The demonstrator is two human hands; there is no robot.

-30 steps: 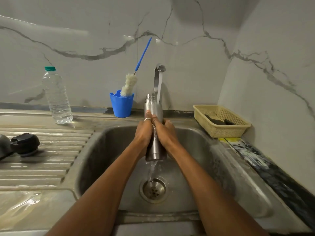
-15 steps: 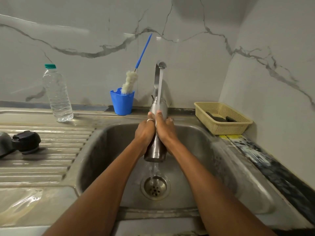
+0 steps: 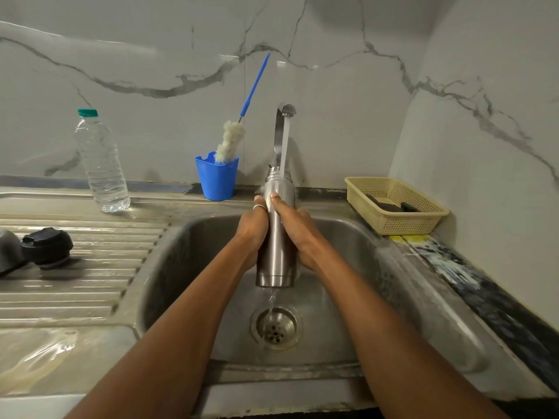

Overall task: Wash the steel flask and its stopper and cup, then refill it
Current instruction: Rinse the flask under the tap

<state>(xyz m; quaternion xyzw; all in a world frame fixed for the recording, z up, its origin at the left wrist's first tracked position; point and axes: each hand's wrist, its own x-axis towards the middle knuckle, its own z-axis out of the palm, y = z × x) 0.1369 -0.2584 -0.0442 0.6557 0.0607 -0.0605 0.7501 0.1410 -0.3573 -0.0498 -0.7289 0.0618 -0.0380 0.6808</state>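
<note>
The steel flask (image 3: 276, 255) stands upright over the sink (image 3: 181, 267), its open mouth under the running tap (image 3: 284, 111). My left hand (image 3: 252, 229) holds its left side and my right hand (image 3: 298, 231) its right side, fingers wrapped round the body. Water runs down the flask and falls from its base into the drain (image 3: 276, 328). The black stopper (image 3: 48, 246) lies on the ribbed drainboard at the left, next to a dark grey cup (image 3: 9, 252) cut off by the frame edge.
A clear plastic water bottle (image 3: 101, 164) with a green cap stands on the counter at back left. A blue cup (image 3: 216, 178) holds a bottle brush (image 3: 231, 140) with a blue handle. A beige basket (image 3: 393, 204) with dark sponges sits at the right.
The flask has risen a little between my hands, and my hands have slid along its body. Water keeps running.
</note>
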